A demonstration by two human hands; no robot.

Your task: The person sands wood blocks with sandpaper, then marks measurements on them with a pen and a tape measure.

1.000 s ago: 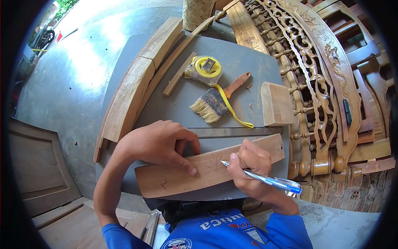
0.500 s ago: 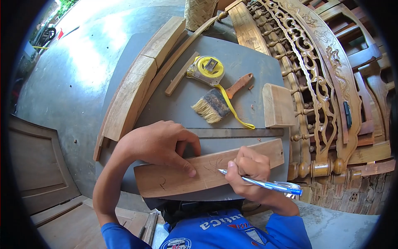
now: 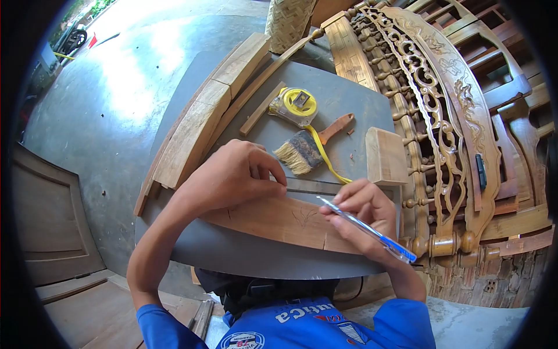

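Observation:
A curved wooden board (image 3: 285,224) lies on the grey tabletop, with pencil-thin dark marks on its face. My left hand (image 3: 238,177) is at its far edge, fingers curled and thumb bent over the wood, hiding part of the left end. In my right hand (image 3: 369,212) is a blue and clear pen (image 3: 372,231), its tip pointing up and left above the board, apart from the marks. That hand covers the board's right end. Beyond the hands lie a wide paintbrush (image 3: 301,151) and a yellow tape measure (image 3: 295,106) with a yellow strap.
Long wooden pieces (image 3: 195,122) line the table's left side, with a thin stick (image 3: 261,110) beside them. A wooden block (image 3: 386,157) stands at the right edge. Carved wooden panels (image 3: 459,116) lean close on the right. Behind stands a woven basket (image 3: 286,26).
The board has shifted away from me and to the right, baring more tabletop in front. My right hand has lifted the pen tip off the wood. My left thumb has moved toward the far edge.

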